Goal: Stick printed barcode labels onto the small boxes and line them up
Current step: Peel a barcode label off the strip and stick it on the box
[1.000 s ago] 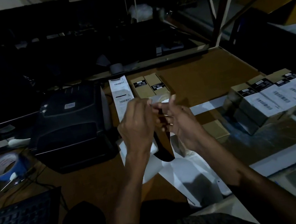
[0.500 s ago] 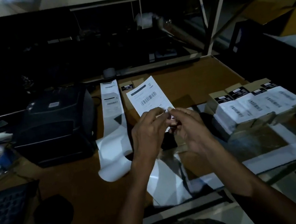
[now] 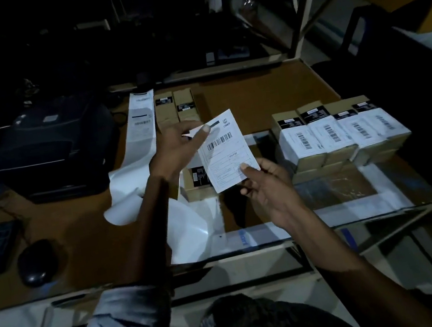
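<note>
The left hand (image 3: 178, 146) pinches the top corner of the label (image 3: 225, 150); the right hand (image 3: 263, 184) pinches its lower edge. The label hangs flat between both hands, printed side up, above the unlabelled box (image 3: 198, 183) on the desk (image 3: 255, 95). Four labelled boxes (image 3: 343, 132) stand in a row to the right. The step in hand appears to be label application. The next move likely calls for squaring the label over the box, lowering it and pressing it smooth.

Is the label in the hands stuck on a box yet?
No. The white barcode label is held in the air by left hand and right hand.
</note>
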`<state>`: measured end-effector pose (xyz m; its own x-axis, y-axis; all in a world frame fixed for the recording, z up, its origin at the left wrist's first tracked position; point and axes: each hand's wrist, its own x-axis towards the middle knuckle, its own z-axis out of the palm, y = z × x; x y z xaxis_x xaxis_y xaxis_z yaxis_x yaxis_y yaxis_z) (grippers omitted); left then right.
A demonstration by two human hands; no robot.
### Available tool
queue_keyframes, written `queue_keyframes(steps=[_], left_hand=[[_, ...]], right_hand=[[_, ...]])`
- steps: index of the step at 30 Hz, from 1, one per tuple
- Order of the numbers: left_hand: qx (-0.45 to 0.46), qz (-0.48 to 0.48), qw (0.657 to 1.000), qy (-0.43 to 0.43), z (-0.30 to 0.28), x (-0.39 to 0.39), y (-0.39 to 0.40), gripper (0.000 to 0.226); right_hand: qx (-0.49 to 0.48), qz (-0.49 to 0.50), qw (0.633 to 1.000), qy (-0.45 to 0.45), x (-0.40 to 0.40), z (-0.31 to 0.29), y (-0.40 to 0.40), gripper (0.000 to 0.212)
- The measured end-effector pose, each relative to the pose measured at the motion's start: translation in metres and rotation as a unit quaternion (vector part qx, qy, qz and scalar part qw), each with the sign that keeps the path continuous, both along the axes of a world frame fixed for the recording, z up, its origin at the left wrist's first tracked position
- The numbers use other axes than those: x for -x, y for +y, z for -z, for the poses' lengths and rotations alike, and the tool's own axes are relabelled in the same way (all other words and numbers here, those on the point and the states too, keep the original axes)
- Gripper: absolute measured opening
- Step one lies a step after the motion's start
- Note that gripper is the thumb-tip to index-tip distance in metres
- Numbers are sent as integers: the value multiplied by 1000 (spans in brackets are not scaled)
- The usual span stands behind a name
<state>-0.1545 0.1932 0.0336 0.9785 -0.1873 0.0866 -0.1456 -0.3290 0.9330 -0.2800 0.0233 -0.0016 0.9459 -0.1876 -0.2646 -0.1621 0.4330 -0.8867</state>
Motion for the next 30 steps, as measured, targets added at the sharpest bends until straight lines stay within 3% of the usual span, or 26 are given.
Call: queue_keyframes(steps=[3,13,17,23,27,30], left_hand=[[15,53,998,-20,-9,-5,-9,9],[-6,120,991,-61,-18,-36,-36,10],[-12,138,989,-43,-4,-45,-33,14],[-32,116,993,14,20,-58,-13,17],[-78,92,989,79,32,-66,4,13],[-59,79,988,119,36,-71,8,11]], right_hand=[[3,20,1000,-8,-3,1,-4,17],[28,160,986,50,-17,21,2,32],[52,176,981,70,-20,32,15,55],[87,140,980,112,-14,50,40,27],[128,104,982,88,-16,60,59,28],[148,72,983,84,-21,58,58,35]])
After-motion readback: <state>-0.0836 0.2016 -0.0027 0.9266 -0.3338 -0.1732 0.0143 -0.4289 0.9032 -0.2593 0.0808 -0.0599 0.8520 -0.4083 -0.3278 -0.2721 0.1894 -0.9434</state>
